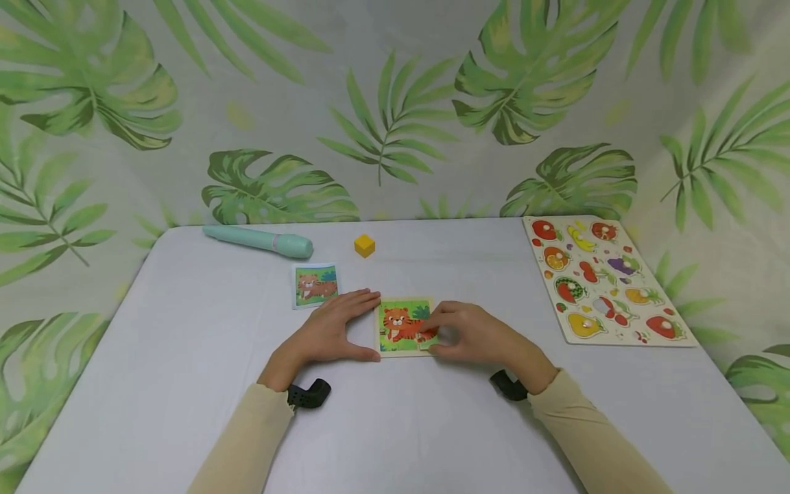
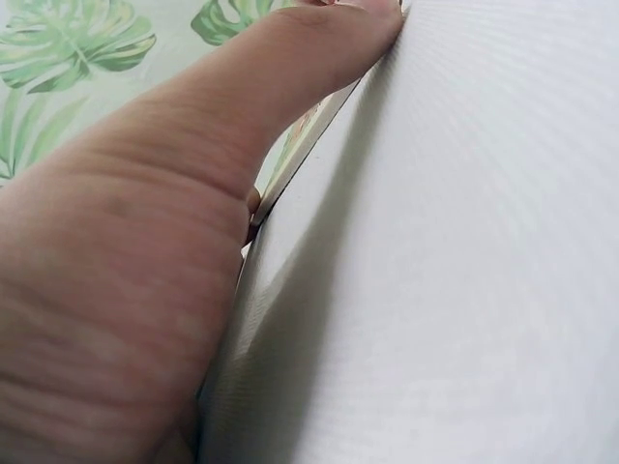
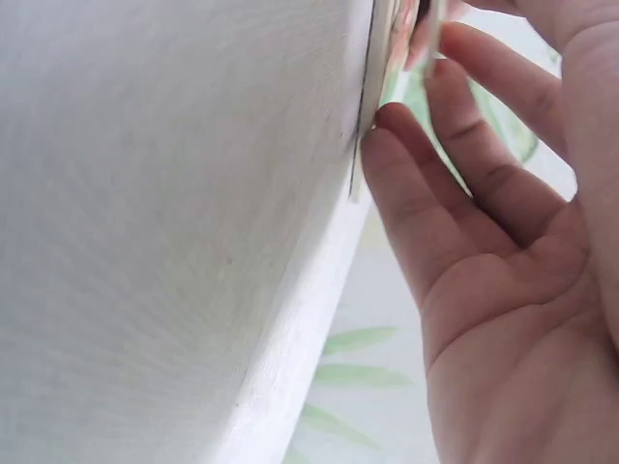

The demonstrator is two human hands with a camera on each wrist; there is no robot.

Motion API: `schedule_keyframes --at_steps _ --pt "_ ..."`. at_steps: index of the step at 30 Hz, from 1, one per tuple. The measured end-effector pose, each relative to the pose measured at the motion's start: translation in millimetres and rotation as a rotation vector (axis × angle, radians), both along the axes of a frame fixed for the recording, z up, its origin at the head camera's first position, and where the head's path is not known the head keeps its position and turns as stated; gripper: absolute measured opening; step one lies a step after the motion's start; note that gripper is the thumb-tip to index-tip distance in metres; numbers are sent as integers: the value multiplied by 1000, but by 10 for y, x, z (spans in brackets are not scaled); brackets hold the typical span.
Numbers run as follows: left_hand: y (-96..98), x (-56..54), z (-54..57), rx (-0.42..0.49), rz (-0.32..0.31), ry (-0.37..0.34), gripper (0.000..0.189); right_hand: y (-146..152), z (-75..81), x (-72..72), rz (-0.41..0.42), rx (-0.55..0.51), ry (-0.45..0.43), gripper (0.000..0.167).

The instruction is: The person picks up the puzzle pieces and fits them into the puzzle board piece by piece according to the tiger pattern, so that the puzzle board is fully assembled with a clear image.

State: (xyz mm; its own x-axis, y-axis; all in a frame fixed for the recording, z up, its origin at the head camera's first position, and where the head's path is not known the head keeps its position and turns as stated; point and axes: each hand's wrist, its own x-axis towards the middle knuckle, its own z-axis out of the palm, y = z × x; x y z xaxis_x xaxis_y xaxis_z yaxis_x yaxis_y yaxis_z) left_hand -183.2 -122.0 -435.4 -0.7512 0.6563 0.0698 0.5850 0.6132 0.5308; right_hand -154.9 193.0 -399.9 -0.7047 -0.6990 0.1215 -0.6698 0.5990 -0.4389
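Observation:
A square tiger puzzle [image 1: 401,326] with a pale wooden frame lies flat between both hands in the head view. My left hand [image 1: 342,329] rests along its left side, fingers extended at the upper corner and thumb at the lower one. Over the puzzle's right side, my right hand [image 1: 469,333] pinches a thin flat puzzle piece [image 3: 433,43], seen edge-on in the right wrist view. Two of its other fingertips touch the frame's edge [image 3: 372,72]. The right fingers partly hide the puzzle's right part. In the left wrist view, the thumb [image 2: 319,43] covers most of the puzzle.
A tiger picture card [image 1: 315,285] lies beyond the left hand. Farther back are a mint-green pen-like stick [image 1: 259,240] and a yellow block [image 1: 365,245]. A fruit peg board [image 1: 607,281] occupies the right side of the white table [image 1: 395,432]. Leaf-print cloth hangs behind.

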Motion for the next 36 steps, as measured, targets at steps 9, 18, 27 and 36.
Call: schedule_keyframes --at_steps 9,18,27,36 --pt "3 19 1 -17 10 11 103 -19 27 33 6 53 10 24" --pt "46 21 36 -3 -5 5 103 42 52 44 23 63 11 20" --pt "30 51 40 -26 -2 0 104 21 43 66 25 71 -12 21" --pt "20 31 48 -14 1 2 104 20 16 32 34 75 5 21"
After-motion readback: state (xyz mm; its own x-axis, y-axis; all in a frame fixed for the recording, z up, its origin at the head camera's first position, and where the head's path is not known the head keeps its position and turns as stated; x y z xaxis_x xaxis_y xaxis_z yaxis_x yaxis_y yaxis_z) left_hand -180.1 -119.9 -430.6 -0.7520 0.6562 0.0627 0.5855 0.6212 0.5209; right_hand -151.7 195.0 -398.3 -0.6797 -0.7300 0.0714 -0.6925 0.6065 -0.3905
